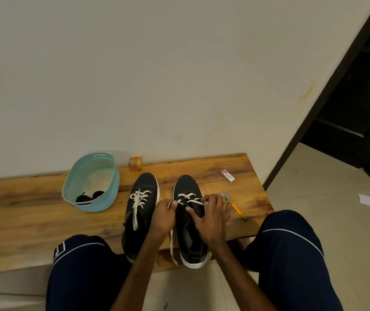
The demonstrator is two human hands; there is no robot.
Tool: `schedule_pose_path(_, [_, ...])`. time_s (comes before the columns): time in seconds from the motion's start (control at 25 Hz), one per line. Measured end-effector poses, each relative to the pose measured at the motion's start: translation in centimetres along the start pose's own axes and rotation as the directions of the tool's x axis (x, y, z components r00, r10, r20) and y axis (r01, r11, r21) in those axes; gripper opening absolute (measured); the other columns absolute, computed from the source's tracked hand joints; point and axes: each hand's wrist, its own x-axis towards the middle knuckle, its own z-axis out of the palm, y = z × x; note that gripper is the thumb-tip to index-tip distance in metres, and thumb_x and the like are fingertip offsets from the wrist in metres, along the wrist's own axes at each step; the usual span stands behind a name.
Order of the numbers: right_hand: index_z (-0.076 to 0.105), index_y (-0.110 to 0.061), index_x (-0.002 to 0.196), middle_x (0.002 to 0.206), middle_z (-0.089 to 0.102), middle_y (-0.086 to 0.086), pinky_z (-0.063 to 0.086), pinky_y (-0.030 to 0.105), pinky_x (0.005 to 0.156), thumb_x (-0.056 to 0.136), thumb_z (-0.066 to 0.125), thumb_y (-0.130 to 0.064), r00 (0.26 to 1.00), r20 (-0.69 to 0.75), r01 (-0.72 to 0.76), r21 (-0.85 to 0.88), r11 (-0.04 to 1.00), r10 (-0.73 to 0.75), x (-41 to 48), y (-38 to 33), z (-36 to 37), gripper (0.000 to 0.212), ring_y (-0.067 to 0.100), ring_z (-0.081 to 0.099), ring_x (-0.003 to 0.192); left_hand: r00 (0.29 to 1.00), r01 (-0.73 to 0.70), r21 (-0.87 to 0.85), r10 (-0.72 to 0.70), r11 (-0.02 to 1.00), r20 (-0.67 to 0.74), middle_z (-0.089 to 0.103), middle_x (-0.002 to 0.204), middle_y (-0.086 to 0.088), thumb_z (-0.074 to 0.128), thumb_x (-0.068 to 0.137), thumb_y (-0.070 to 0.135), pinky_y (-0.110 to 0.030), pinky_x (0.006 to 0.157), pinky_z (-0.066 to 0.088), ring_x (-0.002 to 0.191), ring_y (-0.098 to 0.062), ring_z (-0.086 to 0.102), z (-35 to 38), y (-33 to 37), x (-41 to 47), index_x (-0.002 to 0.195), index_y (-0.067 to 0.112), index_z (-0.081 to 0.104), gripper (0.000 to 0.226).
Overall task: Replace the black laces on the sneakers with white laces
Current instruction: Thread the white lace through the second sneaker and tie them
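Head view counts two black sneakers standing side by side on the wooden table (22,221), toes pointing to the wall. The left sneaker (144,187) carries one white lace (139,197) crossed through its eyelets, with its loose ends lying down the tongue. The right sneaker (186,185) has a second white lace (187,196) threaded through only the front eyelets; one loose end of it hangs between the shoes, past the near table edge.

Both hands are on the right sneaker. The left hand (163,215) pinches this second lace at the shoe's left side. The right hand (211,218) has its fingers curled round the lace at the shoe's right side, its thumb lying on the shoe's upper.

One light blue basket (112,191) stands left of the sneakers, with black laces (89,197) bunched inside; their count cannot be told. Also on the table are one small orange jar (135,163), one eraser (227,175), one tape roll (225,196) and one yellow pencil (237,211).
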Motion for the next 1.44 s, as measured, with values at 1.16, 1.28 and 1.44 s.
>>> schedule_pose_path(1.16, [0.044, -0.026, 0.124, 0.137, 0.043, -0.006, 0.026, 0.047, 0.111, 0.076, 0.07, -0.065, 0.994, 0.109, 0.009, -0.047, 0.999, -0.004, -0.1, -0.7, -0.9, 0.067, 0.017, 0.038, 0.131, 0.986, 0.164, -0.266, -0.163, 0.95, 0.028, 0.067, 0.072, -0.002, 0.052, 0.093, 0.011, -0.036, 0.069, 0.048, 0.074, -0.018, 0.061, -1.3, 1.3, 1.3, 0.073, 0.011, 0.07, 0.027])
schedule_pose_path(1.28, [0.044, -0.028, 0.126, 0.14, 0.039, -0.008, 0.02, 0.048, 0.114, 0.08, 0.064, -0.066, 0.989, 0.136, 0.059, -0.056, 0.997, -0.051, 0.2, -1.6, -1.4, 0.064, 0.015, 0.033, 0.133, 0.979, 0.205, -0.436, -0.183, 0.877, 0.091, 0.071, 0.074, 0.004, 0.051, 0.099, 0.021, -0.031, 0.073, 0.049, 0.079, -0.014, 0.066, -2.9, 2.2, 0.8, 0.074, 0.013, 0.068, 0.031])
schedule_pose_path(1.44, [0.055, -0.031, 0.109, 0.113, 0.054, -0.015, 0.025, 0.046, 0.113, 0.097, 0.052, -0.051, 0.979, 0.087, 0.179, 0.043, 0.983, -0.182, -0.2, -4.2, -2.2, 0.024, 0.006, 0.046, 0.111, 0.944, 0.327, -0.759, -0.235, 0.563, 0.232, 0.061, 0.067, -0.004, 0.047, 0.104, 0.031, -0.041, 0.071, 0.059, 0.065, -0.017, 0.06, -4.3, 2.5, 0.2, 0.072, 0.013, 0.056, 0.038])
